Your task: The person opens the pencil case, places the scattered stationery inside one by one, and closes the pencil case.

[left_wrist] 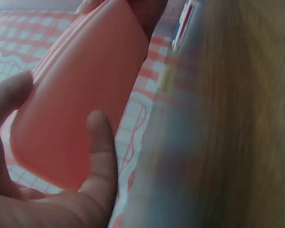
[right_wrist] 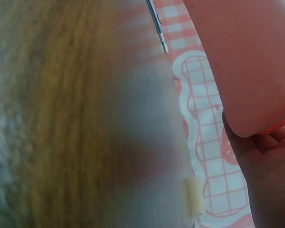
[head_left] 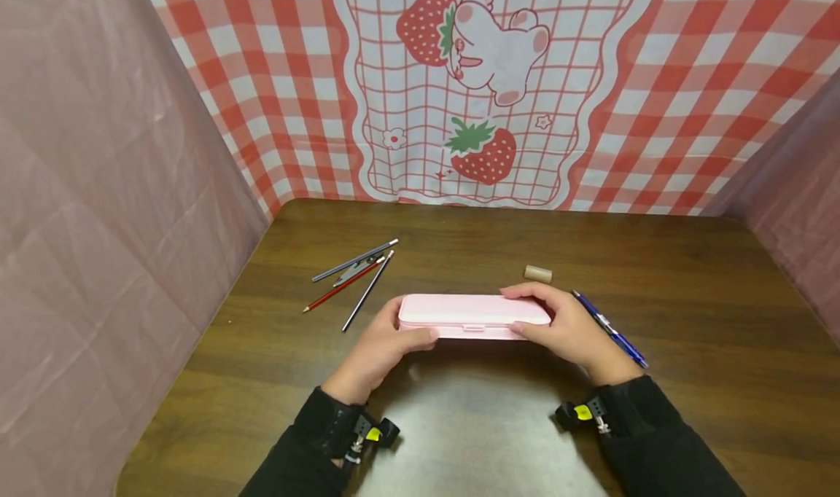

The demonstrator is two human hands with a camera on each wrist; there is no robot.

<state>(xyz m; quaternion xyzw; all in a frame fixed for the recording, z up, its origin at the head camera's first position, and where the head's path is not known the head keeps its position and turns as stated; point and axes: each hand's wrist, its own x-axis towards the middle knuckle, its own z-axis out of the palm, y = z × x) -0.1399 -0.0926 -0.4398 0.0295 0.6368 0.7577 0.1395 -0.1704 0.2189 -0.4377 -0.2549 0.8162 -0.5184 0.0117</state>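
A pale pink pencil case with its lid closed is held between both hands, its latch side facing me. My left hand grips the left end, thumb along the front edge. At the right end my right hand grips it, thumb at the front and fingers over the top. In the left wrist view the smooth underside of the case shows, raised above the table, with the thumb and fingers around its end. The right wrist view shows the case off the wood too, its corner against the hand.
Left of the case lie a blue-grey pencil, a red pencil, a dark pencil and a metal compass. A small beige cylinder lies behind the right hand. Blue pens lie beside it. A checked cloth hangs behind.
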